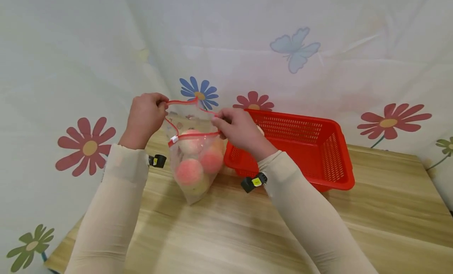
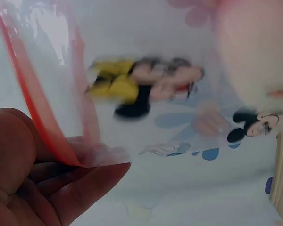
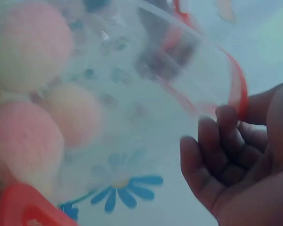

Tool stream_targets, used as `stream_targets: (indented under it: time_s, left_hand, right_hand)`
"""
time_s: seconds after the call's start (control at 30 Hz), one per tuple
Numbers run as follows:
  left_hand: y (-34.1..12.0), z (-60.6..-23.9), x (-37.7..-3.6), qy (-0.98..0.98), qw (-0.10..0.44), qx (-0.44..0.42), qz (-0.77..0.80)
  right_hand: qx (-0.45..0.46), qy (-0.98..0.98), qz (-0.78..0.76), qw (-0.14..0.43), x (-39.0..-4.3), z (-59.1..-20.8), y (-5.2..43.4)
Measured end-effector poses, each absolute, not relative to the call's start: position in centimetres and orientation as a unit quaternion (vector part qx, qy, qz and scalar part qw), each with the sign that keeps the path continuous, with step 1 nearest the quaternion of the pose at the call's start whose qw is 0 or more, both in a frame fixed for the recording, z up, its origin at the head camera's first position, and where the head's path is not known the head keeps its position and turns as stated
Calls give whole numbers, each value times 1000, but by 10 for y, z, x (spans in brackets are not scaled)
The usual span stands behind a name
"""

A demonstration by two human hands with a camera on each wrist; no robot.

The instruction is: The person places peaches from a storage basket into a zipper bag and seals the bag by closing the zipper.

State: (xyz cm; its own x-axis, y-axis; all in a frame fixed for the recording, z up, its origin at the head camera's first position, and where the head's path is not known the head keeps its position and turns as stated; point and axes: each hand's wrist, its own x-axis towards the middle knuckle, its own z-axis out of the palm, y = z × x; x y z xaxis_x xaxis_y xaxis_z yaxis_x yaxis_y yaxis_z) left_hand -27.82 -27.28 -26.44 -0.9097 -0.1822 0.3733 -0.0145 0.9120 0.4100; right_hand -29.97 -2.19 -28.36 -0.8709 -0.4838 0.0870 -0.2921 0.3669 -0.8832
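Observation:
A clear zip bag [image 1: 184, 164] with a red zip edge and printed cartoon figures hangs between both hands, its mouth spread wide. Several pink-and-cream peaches [image 1: 189, 171] fill its lower part. My left hand [image 1: 146, 114] pinches the left side of the mouth; in the left wrist view, thumb and fingers [image 2: 85, 193] grip the clear film at the red strip. On the opposite side my right hand [image 1: 240, 130] pinches the red edge between thumb and fingertips, also seen in the right wrist view. A white slider [image 1: 174, 139] sits at the near left corner of the zip.
A red plastic basket [image 1: 336, 148] with slotted walls stands on the wooden table [image 1: 219, 234], right of the bag and partly under my right forearm. A pale round thing [image 1: 260, 129] shows inside it behind my right hand. A flower-printed cloth [image 1: 226, 38] hangs behind the table.

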Motion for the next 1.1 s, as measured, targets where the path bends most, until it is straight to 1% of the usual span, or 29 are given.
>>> stream_targets:
  time_s: [0.1, 0.17, 0.27, 0.43, 0.7, 0.87, 0.97, 1.1]
  left_hand:
    - [-276, -267, -277, -956, 208, 49, -202]
    - [-276, -267, -277, -955, 207, 50, -205]
    - [-275, -266, -278, -955, 210, 50, -204]
    - [-274, -260, -277, -953, 218, 55, -205]
    - [-273, -254, -278, -945, 251, 52, -205]
    - [-267, -250, -281, -936, 290, 38, -195]
    - [-261, -250, -284, -934, 306, 24, -183]
    - [-251, -255, -289, -937, 311, -2, -157]
  right_hand:
    - [-198, 822, -529, 77, -305, -288, -17]
    - [-185, 822, -533, 75, -308, -291, -15]
    - [-201, 826, -520, 80, -307, -292, -15]
    - [-225, 833, -500, 72, -301, -289, -17]
    - [-232, 836, -493, 69, -303, -296, -17]
    - [-231, 841, -484, 66, -312, -308, -17]
    - [-222, 862, -454, 40, -318, -316, -17]
    - [-197, 901, -386, -6, -323, -327, -17]
